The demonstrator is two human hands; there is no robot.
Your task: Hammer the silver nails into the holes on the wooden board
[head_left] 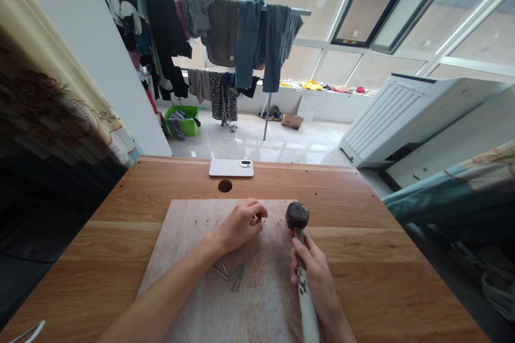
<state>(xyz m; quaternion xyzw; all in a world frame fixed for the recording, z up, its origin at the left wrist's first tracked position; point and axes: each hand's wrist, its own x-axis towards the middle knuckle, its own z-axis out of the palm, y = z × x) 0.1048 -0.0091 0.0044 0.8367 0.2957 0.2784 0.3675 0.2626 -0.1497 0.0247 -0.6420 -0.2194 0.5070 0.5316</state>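
Note:
My right hand (314, 265) is wrapped round the handle of a mallet (297, 216) with a dark round head and a pale, worn lower handle. The mallet's head is over the right edge of a thin wooden board (193, 257). My left hand (242, 223) rests over the board's upper part, its fingers curled together; whatever may be between them is hidden. Between the hand and the mallet, a small nail (279, 221) shows at the board's far right. Several loose nails (237, 277) lie on the board beside my left forearm. A row of small dark marks runs left of my left hand.
The board lies on a wooden table (374, 262). A white phone (227, 168) lies near its far edge, behind a round hole (225, 186). A white cable (30, 332) shows at the near left corner. Beyond stand a laundry rack (265, 118) and a green basket (189, 126).

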